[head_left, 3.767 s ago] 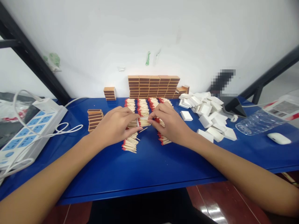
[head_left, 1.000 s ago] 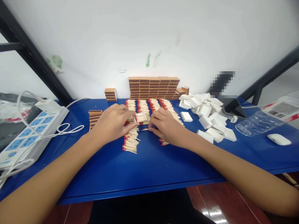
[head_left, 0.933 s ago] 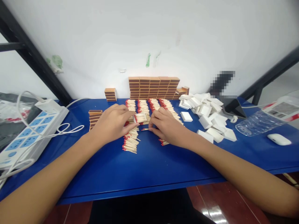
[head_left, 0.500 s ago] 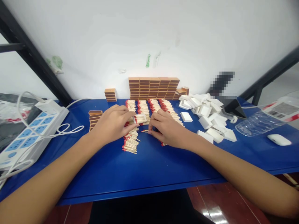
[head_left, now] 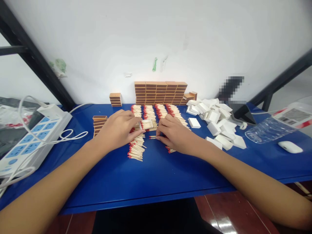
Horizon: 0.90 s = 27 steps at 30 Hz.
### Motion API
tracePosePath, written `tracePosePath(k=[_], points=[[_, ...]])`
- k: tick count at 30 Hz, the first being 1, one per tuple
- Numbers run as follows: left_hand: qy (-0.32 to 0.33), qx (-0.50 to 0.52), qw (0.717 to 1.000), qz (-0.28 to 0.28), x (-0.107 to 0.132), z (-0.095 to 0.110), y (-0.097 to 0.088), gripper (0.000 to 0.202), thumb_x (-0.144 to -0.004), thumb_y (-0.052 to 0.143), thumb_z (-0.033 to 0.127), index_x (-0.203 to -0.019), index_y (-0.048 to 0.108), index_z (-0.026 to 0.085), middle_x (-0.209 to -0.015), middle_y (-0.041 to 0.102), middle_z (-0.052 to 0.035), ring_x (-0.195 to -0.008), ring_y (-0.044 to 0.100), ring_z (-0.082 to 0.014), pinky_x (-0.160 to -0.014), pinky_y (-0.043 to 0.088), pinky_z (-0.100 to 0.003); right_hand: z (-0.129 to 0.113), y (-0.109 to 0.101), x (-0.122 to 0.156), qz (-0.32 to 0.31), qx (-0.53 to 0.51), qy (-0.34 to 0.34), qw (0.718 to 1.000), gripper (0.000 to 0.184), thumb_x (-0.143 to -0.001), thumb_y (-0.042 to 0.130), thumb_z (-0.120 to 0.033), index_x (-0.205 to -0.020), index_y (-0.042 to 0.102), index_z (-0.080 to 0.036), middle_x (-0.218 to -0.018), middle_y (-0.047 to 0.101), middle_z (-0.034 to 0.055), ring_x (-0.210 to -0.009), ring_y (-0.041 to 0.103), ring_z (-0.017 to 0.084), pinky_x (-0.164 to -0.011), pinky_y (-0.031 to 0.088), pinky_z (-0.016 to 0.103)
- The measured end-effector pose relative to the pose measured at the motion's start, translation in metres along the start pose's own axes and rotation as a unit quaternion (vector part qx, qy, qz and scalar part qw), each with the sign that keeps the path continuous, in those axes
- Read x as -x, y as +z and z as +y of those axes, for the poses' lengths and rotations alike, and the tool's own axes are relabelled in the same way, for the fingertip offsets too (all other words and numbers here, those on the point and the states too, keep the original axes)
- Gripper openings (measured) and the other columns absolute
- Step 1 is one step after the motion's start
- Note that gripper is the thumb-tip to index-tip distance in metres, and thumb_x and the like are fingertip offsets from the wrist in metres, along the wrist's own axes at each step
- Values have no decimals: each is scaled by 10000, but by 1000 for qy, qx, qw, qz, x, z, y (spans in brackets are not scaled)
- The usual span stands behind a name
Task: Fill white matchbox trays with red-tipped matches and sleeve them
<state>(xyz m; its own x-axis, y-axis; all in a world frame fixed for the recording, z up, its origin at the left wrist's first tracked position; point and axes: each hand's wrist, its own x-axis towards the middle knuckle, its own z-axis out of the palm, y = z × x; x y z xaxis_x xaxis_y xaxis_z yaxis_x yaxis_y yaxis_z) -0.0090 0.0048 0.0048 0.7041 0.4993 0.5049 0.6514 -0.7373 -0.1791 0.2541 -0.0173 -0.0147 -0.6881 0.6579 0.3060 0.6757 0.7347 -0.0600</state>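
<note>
My left hand (head_left: 119,129) is closed on a small white matchbox tray (head_left: 147,124), pinched at its left end between thumb and fingers. Matches with red heads lie inside that tray. To its right, my right hand (head_left: 172,133) pinches a few matches (head_left: 152,137) just over the blue table (head_left: 156,175), their red heads pointing left. Rows of loose matches (head_left: 136,151) lie beneath and behind both hands, partly covered by them. Beside my left wrist stands a stack of brown matchbox sleeves (head_left: 99,123), partly hidden.
Stacked brown matchboxes (head_left: 161,93) line the wall, with a shorter stack (head_left: 115,99) to their left. White trays (head_left: 219,120) are heaped at right, near a plastic bottle (head_left: 269,128) and a white case (head_left: 290,147). A power strip (head_left: 34,143) with cables lies at left.
My right hand has shifted very slightly right, and more match heads now show at its fingertips. My left hand and the tray have stayed in place.
</note>
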Motion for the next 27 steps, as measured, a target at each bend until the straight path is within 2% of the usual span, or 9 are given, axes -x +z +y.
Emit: tracePosePath(k=[7,14,17,21,27], points=[[10,1,1000,-2,0,-1,1,345,-980,636,455,-1084,753,147,-951,762,-117,-871,712,-254,-817,539,-384,-2,-3,0,-20,-3,-12,1000,150,-1020,573,-223,-923,674,-168,-990,618,108,-975,484,255,-853,400,395],[12,37,999,2,1,3,3,359,-976,652,453,-1150,753,156,-977,766,-106,-899,710,-245,-851,547,-386,-9,-14,-3,83,-6,20,996,147,-1042,537,-241,-968,649,-181,-1019,636,120,-987,495,264,-899,417,428],[29,83,996,14,0,10,1,376,-960,684,463,-1155,749,148,-979,763,-96,-904,714,-231,-858,555,-372,-11,-12,-5,98,14,34,994,151,-1043,535,-240,-961,648,-182,-1018,645,127,-984,504,271,-870,417,435],[63,91,993,32,-1,17,-1,367,-966,686,435,-1178,732,139,-940,753,-92,-872,712,-222,-827,558,-363,-10,-7,-5,116,27,22,993,143,-1036,555,-244,-952,650,-179,-991,648,124,-971,504,273,-832,417,430],[60,74,995,37,0,12,1,363,-963,687,446,-1154,742,141,-951,759,-91,-871,718,-226,-832,563,-364,-9,-8,-4,158,3,-2,987,137,-1024,559,-221,-968,674,-172,-971,641,114,-947,497,258,-849,435,427]])
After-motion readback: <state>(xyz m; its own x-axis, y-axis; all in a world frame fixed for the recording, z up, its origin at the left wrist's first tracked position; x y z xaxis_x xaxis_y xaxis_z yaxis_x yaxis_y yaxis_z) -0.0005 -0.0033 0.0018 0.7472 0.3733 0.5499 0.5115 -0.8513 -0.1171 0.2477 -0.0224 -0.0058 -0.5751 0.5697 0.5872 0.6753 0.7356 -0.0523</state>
